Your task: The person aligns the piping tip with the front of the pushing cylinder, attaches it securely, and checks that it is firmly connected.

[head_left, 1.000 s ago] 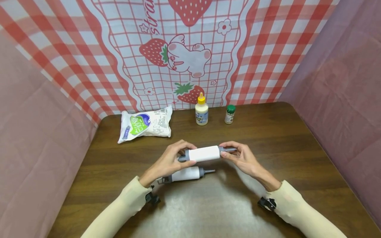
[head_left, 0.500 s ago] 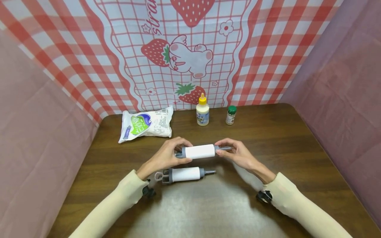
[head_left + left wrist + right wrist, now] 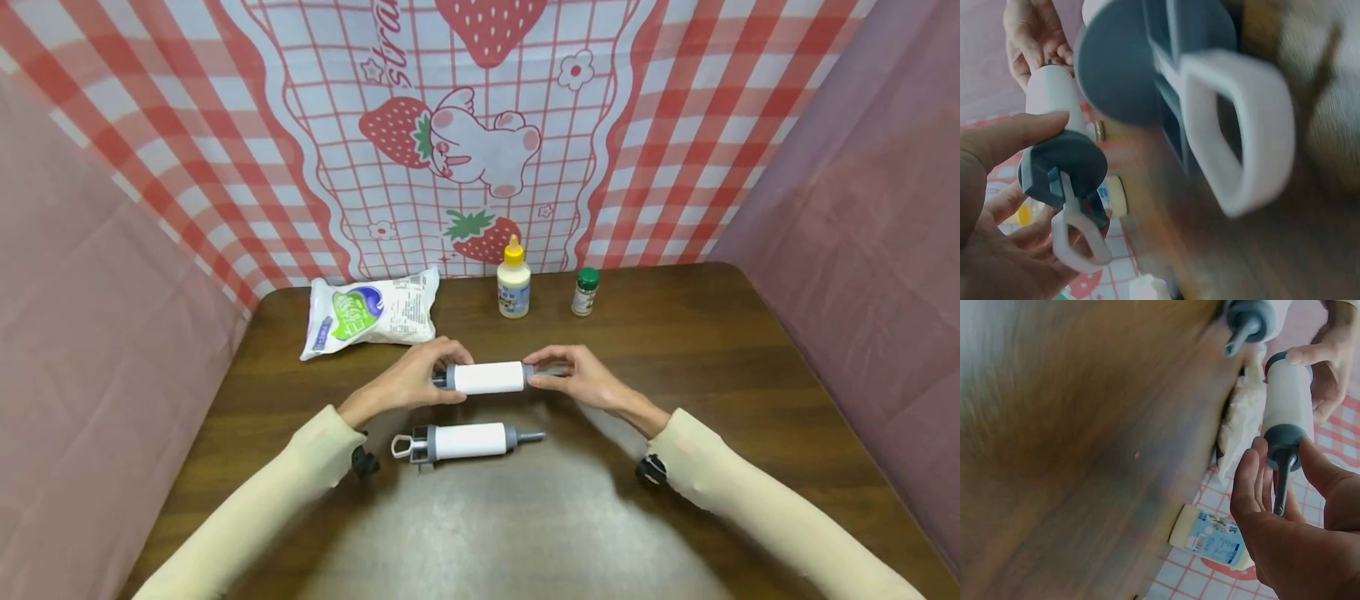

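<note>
Both hands hold a syringe [image 3: 489,378] with a white barrel and grey end caps, lying level across the table's middle. My left hand [image 3: 408,377] pinches its rear cap between thumb and fingers; behind that cap the left wrist view shows a white loop handle [image 3: 1079,240]. At the other end, my right hand [image 3: 588,379] grips the front cap around the thin grey nozzle [image 3: 1283,484]. Whether this syringe touches the tabletop, I cannot tell. A second, similar syringe [image 3: 470,441] lies nearer me on the table, nozzle to the right and loop handle to the left.
Along the back of the wooden table [image 3: 675,333] are a white printed bag [image 3: 371,310], a yellow-capped bottle [image 3: 513,287] and a small green-capped jar [image 3: 586,292]. A red checked cloth [image 3: 660,167] hangs behind. Pinkish cloth walls [image 3: 862,275] stand on both sides.
The hands have carried the held syringe leftward and slightly away from me, and it looks lower. The second syringe, earlier partly covered by my left hand and wrist, now shows whole.
</note>
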Demonstrator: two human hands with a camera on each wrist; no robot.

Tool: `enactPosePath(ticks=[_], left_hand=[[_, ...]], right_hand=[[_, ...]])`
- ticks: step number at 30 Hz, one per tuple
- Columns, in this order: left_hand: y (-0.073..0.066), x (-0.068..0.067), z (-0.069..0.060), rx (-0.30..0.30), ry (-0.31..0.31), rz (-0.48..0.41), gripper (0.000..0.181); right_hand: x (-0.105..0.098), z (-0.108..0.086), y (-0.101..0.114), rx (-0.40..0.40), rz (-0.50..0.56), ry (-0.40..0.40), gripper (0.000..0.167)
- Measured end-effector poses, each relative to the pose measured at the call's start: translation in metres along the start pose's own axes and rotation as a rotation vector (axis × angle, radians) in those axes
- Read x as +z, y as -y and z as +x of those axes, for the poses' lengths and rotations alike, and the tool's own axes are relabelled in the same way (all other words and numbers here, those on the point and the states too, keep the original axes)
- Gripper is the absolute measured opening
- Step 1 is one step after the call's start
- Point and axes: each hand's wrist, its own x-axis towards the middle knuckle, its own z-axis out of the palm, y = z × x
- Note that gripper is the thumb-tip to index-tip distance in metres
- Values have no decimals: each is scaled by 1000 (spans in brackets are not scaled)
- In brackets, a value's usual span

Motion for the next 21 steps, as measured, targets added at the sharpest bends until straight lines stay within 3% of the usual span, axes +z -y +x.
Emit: enactPosePath(ticks=[14,21], left_hand=[[29,-3,8,-76,62,-33,47],[38,-3,9,-58,55,14,48]], right_hand=[[0,39,-14,68,-31,92,35],[3,51,-21,90,-18,128,35]])
